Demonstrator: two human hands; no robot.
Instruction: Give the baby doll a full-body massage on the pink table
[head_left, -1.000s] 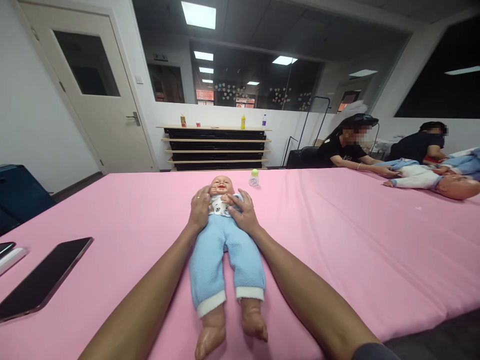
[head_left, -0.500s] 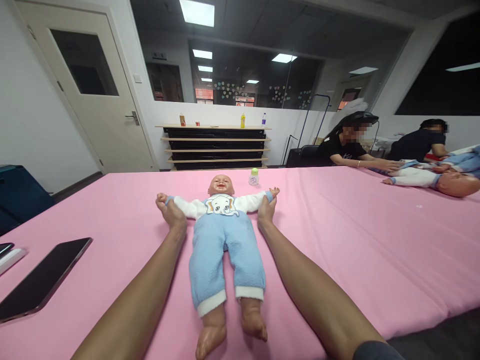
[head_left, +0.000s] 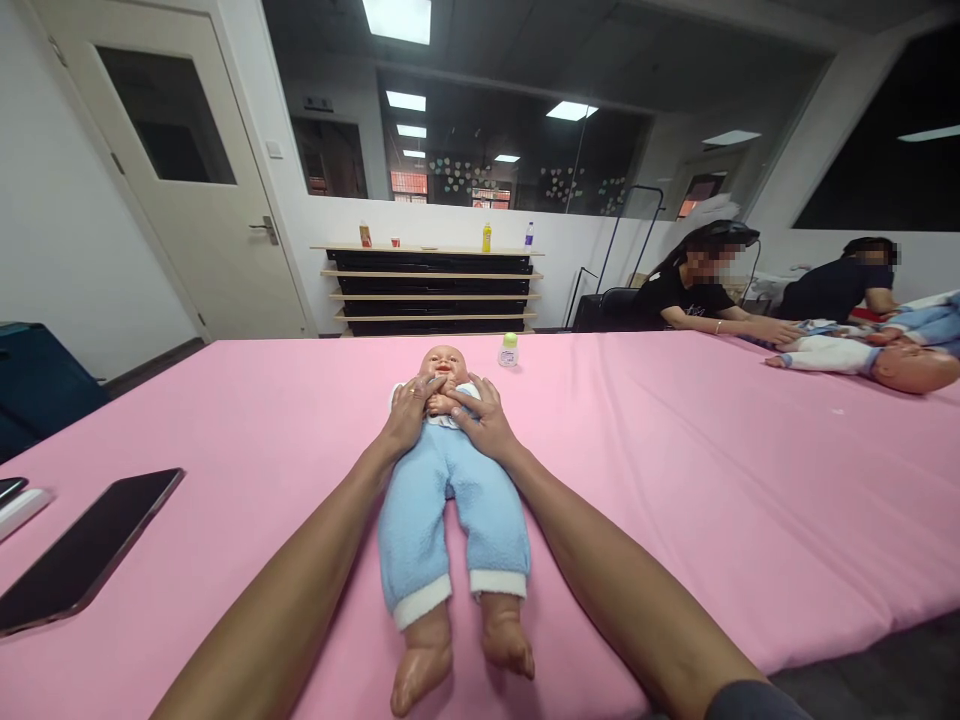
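The doll (head_left: 450, 462) lay on its back, its long axis running from the surface's (head_left: 660, 480) near edge toward the far one, feet nearest. Left hand (head_left: 407, 410) and right hand (head_left: 486, 420), equally close, flanked its chest, fingers (head_left: 425, 386) grasping its inward-folded arms.
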